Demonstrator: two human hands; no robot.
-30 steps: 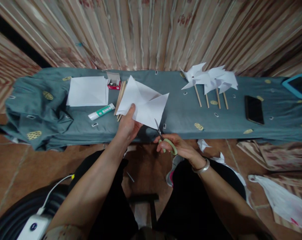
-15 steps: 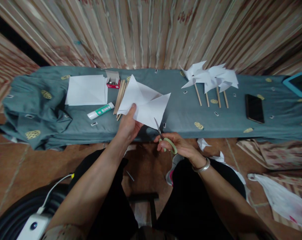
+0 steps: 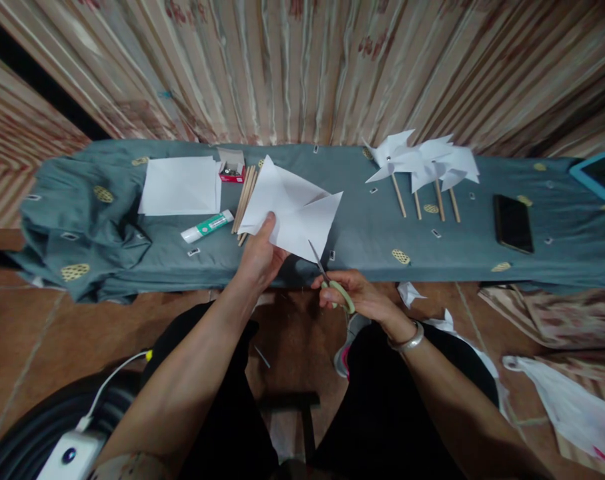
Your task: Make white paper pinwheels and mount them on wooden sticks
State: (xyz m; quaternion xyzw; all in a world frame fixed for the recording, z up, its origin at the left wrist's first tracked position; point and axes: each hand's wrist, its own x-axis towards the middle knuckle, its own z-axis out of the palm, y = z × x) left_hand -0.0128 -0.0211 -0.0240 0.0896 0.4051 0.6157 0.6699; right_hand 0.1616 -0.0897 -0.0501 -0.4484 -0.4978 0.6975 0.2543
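Observation:
My left hand (image 3: 259,257) grips a creased white paper square (image 3: 292,210) by its near left edge, holding it above the front edge of the bench. My right hand (image 3: 359,297) holds green-handled scissors (image 3: 332,283), their blades pointing up into the paper's lower edge. A silver bangle sits on my right wrist.
A long bench under a grey-blue cloth (image 3: 362,230) carries a stack of white paper (image 3: 181,185), a glue stick (image 3: 207,226), a small red box (image 3: 231,171), wooden sticks (image 3: 245,197), finished paper pinwheels (image 3: 422,163), a black phone (image 3: 513,223) and a blue-cased tablet (image 3: 599,173). Paper scraps and a plastic bag lie on the tiled floor.
The scissor handles have closed a little at the paper's lower edge. The camera has shifted slightly; both hands stay in about the same place.

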